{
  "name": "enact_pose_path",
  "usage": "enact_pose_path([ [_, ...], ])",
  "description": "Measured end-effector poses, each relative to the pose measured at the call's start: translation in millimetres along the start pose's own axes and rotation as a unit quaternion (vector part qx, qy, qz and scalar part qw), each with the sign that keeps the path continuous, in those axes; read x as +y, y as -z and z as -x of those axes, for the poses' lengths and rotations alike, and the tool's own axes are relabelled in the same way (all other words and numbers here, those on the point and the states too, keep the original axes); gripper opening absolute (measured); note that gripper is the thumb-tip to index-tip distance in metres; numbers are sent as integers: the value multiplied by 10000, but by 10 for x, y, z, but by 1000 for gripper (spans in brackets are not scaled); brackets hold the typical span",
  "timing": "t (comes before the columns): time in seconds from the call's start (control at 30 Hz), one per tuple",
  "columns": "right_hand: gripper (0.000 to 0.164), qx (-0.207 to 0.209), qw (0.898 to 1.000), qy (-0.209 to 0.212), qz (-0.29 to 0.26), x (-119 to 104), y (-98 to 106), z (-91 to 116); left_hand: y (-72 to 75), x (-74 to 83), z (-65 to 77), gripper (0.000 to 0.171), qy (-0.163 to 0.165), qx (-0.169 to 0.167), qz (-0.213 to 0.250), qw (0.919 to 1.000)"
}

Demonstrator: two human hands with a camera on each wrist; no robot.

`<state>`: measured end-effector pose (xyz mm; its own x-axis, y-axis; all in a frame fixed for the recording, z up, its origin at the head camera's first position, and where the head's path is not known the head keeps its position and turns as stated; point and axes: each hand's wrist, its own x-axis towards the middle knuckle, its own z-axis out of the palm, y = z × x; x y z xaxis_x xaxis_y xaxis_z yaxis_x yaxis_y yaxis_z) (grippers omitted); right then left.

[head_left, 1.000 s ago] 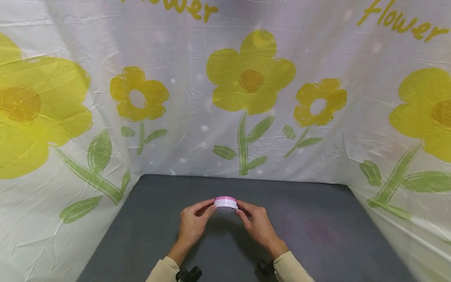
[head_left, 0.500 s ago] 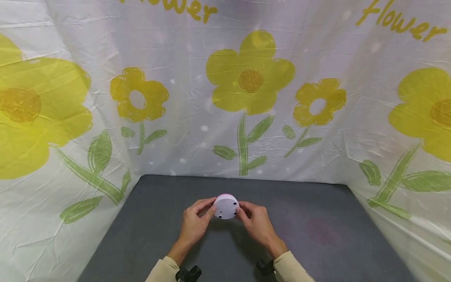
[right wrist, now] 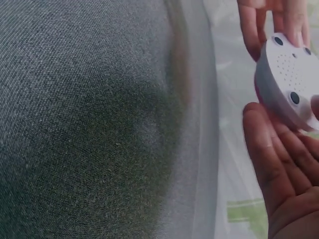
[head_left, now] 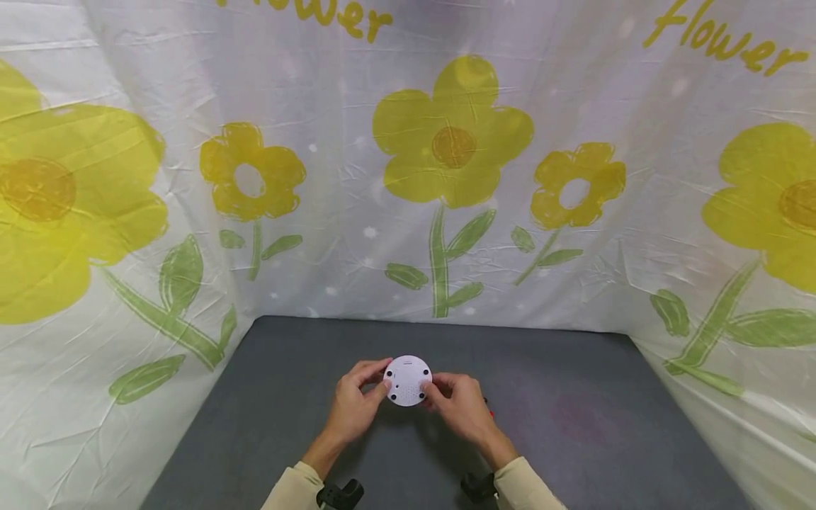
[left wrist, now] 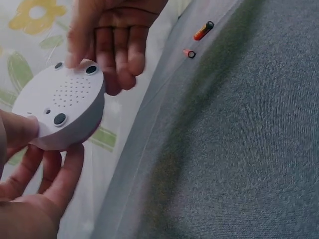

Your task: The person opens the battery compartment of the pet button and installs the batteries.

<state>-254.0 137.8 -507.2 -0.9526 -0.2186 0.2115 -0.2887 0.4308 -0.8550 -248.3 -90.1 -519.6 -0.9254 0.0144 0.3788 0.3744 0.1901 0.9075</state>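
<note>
So there's a round white gadget [head_left: 408, 380] held up over a dark gray table [head_left: 274, 418], pinched between two hands right in the middle. Its flat bottom is tipped toward the person, so you get a good look at four dark little feet [left wrist: 60, 119] near the rim and a patch of tiny holes [left wrist: 72, 92]. There's a bit of pink edge [left wrist: 94, 130] on the far side too.

Left hand [head_left: 354, 402] has its thumb on the flat bottom and the other fingers around the side and back, so the grip is narrow, just the thickness of the gadget. Right hand [head_left: 464, 407] does pretty much the same from the opposite side, thumb pressed on the bottom near one of the feet, fingers behind.

Over on the table, the left wrist view shows what looks like a red and black battery [left wrist: 203, 31], with a smaller red piece [left wrist: 189, 53] just beside it, not touching. Can't really tell if that's a second battery. In the head view they're mostly hidden behind the right hand.

Beige sleeves [head_left: 295, 487], black wrist straps [head_left: 341, 494], and a white curtain [head_left: 344, 212] with big yellow flowers [head_left: 468, 117] behind the table.
</note>
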Motion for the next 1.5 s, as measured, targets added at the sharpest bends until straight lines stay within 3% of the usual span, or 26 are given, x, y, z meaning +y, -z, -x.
enact_pose_path([
  [0.13, 18, -134, 9992, -40, 382, -10, 11, 1, 12, -27, -2, 32, 345, -46, -198, 9992],
  [0.23, 22, -271, 9977, -133, 603, -23, 17, 0, 21, -53, -1, 31, 938, -243, 260, 9950],
  [0.4, 28, -651, 9928, -363, 933, -34, 7, 14, 53, -103, 28, 35, 1752, -642, 996, 9774],
  [0.77, 28, -1181, 9872, -728, 782, 39, -83, 93, 78, -198, 89, 34, 2458, -974, 873, 9604],
  [1.0, 30, -1305, 9830, -1065, 726, 73, -123, 124, 70, -176, 134, 33, 2702, -1018, 981, 9524],
  [1.23, 29, -1246, 9829, -1058, 850, 65, -124, 123, 53, -171, 124, 33, 2774, -912, 672, 9541],
  [1.33, 27, -1099, 9813, -948, 1263, 53, -116, 107, 46, -176, 121, 34, 2790, -881, 608, 9543],
  [1.5, 16, -528, 9745, -388, 2146, -1, -90, 49, 43, -176, 120, 35, 2813, -866, 672, 9533],
])
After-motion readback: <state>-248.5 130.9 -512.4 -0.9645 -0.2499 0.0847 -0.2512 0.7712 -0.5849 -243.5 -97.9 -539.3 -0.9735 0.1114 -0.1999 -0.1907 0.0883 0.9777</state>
